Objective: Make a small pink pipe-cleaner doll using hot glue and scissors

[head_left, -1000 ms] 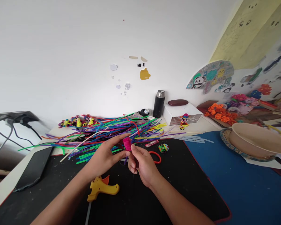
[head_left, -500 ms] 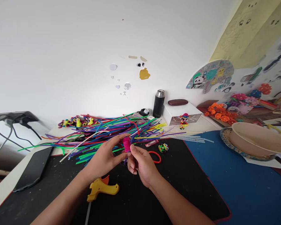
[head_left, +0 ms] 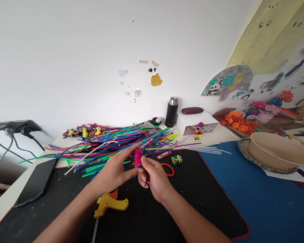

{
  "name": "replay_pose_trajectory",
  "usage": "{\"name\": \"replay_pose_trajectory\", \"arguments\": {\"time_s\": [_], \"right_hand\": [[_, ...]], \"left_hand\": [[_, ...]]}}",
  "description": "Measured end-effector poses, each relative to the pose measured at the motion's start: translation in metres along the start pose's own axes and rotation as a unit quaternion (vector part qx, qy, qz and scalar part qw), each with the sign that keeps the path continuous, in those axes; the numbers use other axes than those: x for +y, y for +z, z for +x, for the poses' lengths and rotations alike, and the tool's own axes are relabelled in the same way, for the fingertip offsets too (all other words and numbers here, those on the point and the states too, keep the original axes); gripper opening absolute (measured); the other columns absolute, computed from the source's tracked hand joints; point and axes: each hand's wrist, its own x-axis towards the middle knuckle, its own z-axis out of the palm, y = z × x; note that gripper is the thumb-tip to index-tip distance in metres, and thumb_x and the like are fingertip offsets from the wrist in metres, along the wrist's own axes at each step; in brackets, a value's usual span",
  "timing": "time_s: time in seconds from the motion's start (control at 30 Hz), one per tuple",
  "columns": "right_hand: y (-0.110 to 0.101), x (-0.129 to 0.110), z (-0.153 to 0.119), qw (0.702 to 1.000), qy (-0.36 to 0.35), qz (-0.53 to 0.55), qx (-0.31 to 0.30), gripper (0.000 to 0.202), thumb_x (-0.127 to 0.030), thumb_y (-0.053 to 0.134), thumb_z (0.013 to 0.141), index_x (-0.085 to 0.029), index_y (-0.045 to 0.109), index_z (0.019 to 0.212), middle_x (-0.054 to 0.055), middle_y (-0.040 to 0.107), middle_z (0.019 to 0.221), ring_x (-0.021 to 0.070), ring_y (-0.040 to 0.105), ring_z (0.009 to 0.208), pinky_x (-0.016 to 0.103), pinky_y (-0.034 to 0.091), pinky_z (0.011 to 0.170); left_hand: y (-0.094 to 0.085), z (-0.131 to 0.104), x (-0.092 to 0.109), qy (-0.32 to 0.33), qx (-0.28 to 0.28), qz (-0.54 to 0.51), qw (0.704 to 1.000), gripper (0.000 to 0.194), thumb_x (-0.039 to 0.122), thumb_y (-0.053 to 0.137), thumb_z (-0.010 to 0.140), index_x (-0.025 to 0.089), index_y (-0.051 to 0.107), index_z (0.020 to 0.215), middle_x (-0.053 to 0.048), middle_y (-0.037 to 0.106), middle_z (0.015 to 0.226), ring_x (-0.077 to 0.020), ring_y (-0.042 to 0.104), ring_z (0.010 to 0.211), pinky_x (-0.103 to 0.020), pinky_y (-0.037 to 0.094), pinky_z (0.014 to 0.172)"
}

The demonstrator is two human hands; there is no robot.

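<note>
A bright pink coil of wound pipe cleaner (head_left: 138,158) is held upright above the black mat, between my two hands. My right hand (head_left: 154,173) pinches its right side, thumb in front and the other fingers curled behind and below. Around the coil's left side goes my left hand (head_left: 116,167), index finger at the top and thumb at the bottom edge. Purple stems show just behind the coil, partly hidden by my fingers. On the mat below my left wrist lies a yellow glue gun (head_left: 111,203) with an orange trigger.
Behind my hands spreads a heap of coloured pipe cleaners (head_left: 111,141). Red-handled scissors (head_left: 171,170) and a small colourful figure piece (head_left: 176,159) lie right. A phone (head_left: 36,182) is left. A black bottle (head_left: 171,113), white box (head_left: 197,123) and beige bowl (head_left: 278,148) stand beyond.
The pink coil has turned slightly between my fingers. My left thumb has dropped a little and its grip is slightly wider. My right hand has barely moved.
</note>
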Motion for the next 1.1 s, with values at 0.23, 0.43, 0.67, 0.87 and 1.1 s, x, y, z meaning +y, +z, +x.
{"name": "replay_pose_trajectory", "arguments": {"time_s": [0.23,0.43,0.67,0.87,1.1], "right_hand": [[0.0002,0.0002,-0.0001,1.000,-0.001,-0.002,-0.002,0.057,-0.071,0.079,0.082,-0.019,0.059,0.072,-0.008,0.046,0.047,0.0075,0.039,0.038,0.023,0.019,0.039],[-0.0003,0.0003,-0.0002,1.000,0.004,0.003,-0.010,0.058,-0.073,0.076,0.083,-0.019,0.059,0.075,-0.007,0.048,0.048,0.0075,0.039,0.039,0.022,0.020,0.039],[0.0001,0.0003,-0.0013,1.000,0.010,0.014,-0.009,0.065,-0.081,0.074,0.079,-0.017,0.062,0.077,-0.007,0.048,0.048,0.0075,0.038,0.039,0.022,0.021,0.039],[-0.0006,-0.0005,0.0011,1.000,0.006,0.018,0.002,0.066,-0.080,0.077,0.077,-0.015,0.068,0.080,-0.008,0.045,0.048,0.0072,0.037,0.039,0.022,0.020,0.039],[-0.0003,-0.0003,0.0007,1.000,0.009,0.017,0.016,0.067,-0.080,0.079,0.075,-0.014,0.069,0.080,-0.008,0.044,0.048,0.0068,0.038,0.039,0.021,0.021,0.039]], "left_hand": [[0.0006,0.0004,-0.0012,-0.012,0.012,0.001,1.000,0.060,0.048,0.078,0.088,0.027,0.065,0.144,-0.012,0.075,0.138,-0.0336,0.072,0.123,-0.043,0.058,0.103],[0.0007,0.0007,-0.0002,0.000,0.026,0.007,1.000,0.054,0.046,0.078,0.089,0.026,0.068,0.138,-0.011,0.077,0.134,-0.0331,0.072,0.122,-0.040,0.058,0.103],[-0.0005,-0.0009,0.0029,0.027,0.018,0.025,0.999,0.051,0.044,0.080,0.088,0.027,0.072,0.136,-0.010,0.078,0.132,-0.0333,0.074,0.120,-0.040,0.058,0.103],[0.0041,-0.0015,0.0003,0.017,0.010,0.040,0.999,0.057,0.051,0.077,0.090,0.027,0.068,0.142,-0.012,0.075,0.139,-0.0338,0.072,0.125,-0.043,0.056,0.107],[0.0021,-0.0012,0.0001,0.010,-0.015,0.019,1.000,0.068,0.052,0.079,0.089,0.030,0.059,0.149,-0.011,0.068,0.149,-0.0334,0.066,0.134,-0.044,0.054,0.110]]}}
